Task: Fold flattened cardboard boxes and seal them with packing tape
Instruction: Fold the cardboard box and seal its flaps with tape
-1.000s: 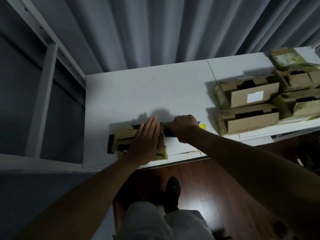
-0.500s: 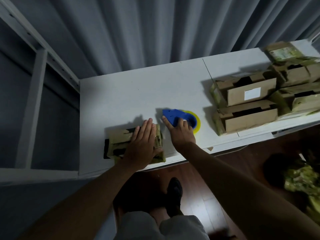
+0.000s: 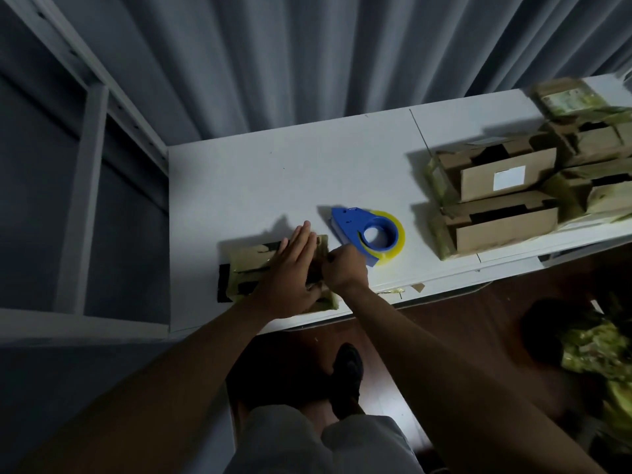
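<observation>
A small cardboard box (image 3: 251,268) covered in yellowish tape lies near the front edge of the white table (image 3: 266,179). My left hand (image 3: 290,268) rests flat on top of it, fingers together and stretched out. My right hand (image 3: 345,270) is curled against the box's right end, touching it; whether it pinches tape there is hidden. A blue tape dispenser (image 3: 366,232) with a yellow roll lies free on the table just behind my right hand.
Several folded cardboard boxes (image 3: 502,200) are stacked at the table's right end. A grey curtain (image 3: 307,63) hangs behind, and a white shelf frame (image 3: 85,165) stands to the left. Crumpled yellow-green tape waste (image 3: 595,347) lies on the wooden floor at right.
My right hand set the tape dispenser down on the table, let go of it, and came back to the right end of the box. My left hand stayed flat on the box.
</observation>
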